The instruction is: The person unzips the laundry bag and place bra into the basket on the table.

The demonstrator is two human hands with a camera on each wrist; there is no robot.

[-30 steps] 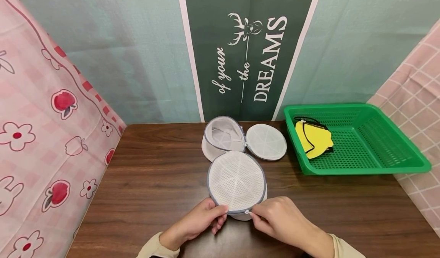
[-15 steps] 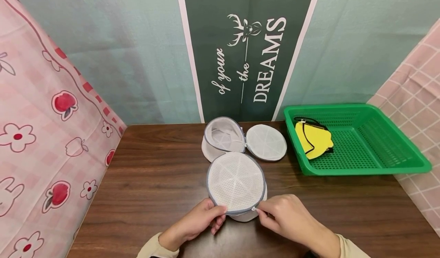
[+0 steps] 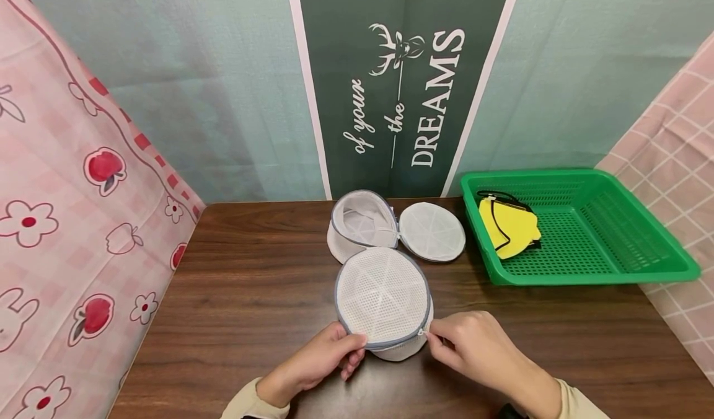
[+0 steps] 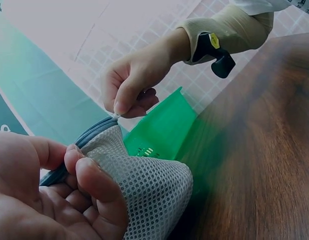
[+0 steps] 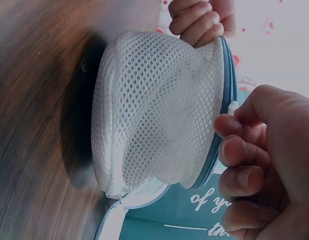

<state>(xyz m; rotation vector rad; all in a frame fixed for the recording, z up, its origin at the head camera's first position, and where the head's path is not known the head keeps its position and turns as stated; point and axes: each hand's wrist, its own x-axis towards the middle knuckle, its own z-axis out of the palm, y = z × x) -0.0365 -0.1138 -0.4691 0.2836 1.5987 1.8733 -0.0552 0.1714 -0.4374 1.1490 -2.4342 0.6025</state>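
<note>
A round white mesh laundry bag (image 3: 382, 295) with a grey-blue zipper rim is held near the table's front, its lid side facing up. My left hand (image 3: 339, 354) pinches the rim at its lower left, thumb on top. At the lower right of the rim, my right hand (image 3: 474, 348) pinches the small white zipper pull (image 3: 422, 332). The right wrist view shows the bag's mesh side (image 5: 149, 110) sagging in folds below the zipper, with the right fingers (image 5: 239, 150) curled at the pull. In the left wrist view, the left fingers (image 4: 94, 180) curl at the zipper edge.
Behind, a second mesh bag (image 3: 362, 220) stands unzipped, its round lid (image 3: 432, 232) folded out to the right. A green plastic basket (image 3: 591, 277) at the right back holds a yellow item with black straps (image 3: 510, 227). Fabric hangs around the wooden table (image 3: 251, 295).
My right hand has drawn the zipper pull rightward and slightly up along the bag's rim. The left hand keeps its grip in nearly the same place.
</note>
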